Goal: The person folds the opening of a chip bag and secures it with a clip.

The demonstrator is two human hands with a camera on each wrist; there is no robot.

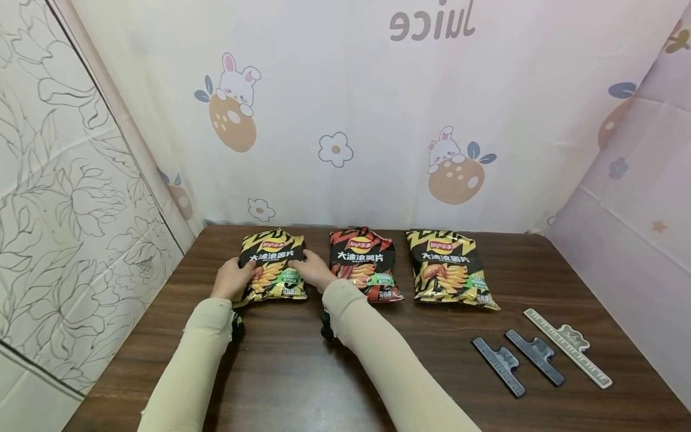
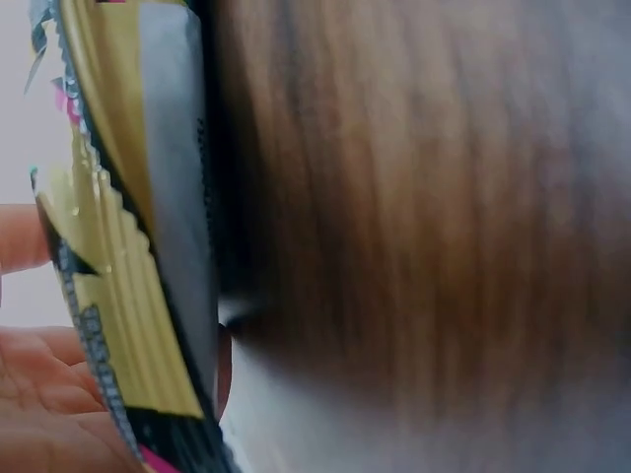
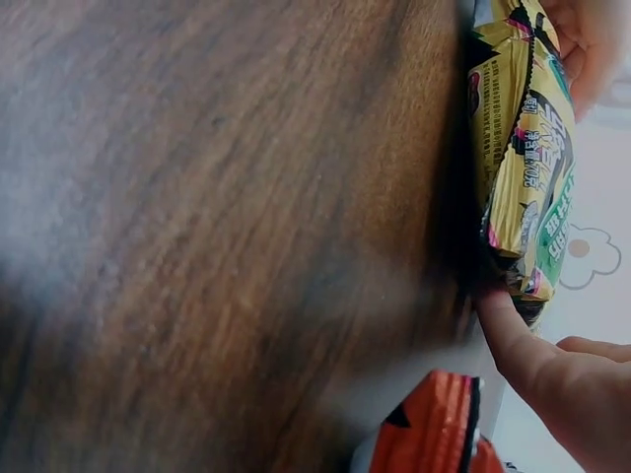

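A yellow and black bag of potato chips (image 1: pixel 272 259) stands at the back left of the table, its printed front facing me. My left hand (image 1: pixel 233 278) grips its left side, with the thumb on the front. At the opposite side, my right hand (image 1: pixel 315 269) holds the bag's edge, thumb also on the front. In the left wrist view the bag's crimped edge (image 2: pixel 128 296) stands between parts of the left hand (image 2: pixel 59 384). The right wrist view shows a right finger under the end of the yellow bag (image 3: pixel 523 158); some fingers are hidden.
A red chip bag (image 1: pixel 363 259) lies just right of my right hand, and another yellow one (image 1: pixel 448 267) is farther right. Two grey clips, a shorter one (image 1: pixel 499 367) and its neighbour (image 1: pixel 535 358), lie beside a long pale clip (image 1: pixel 569 348) at the table's right. Curtains hang behind.
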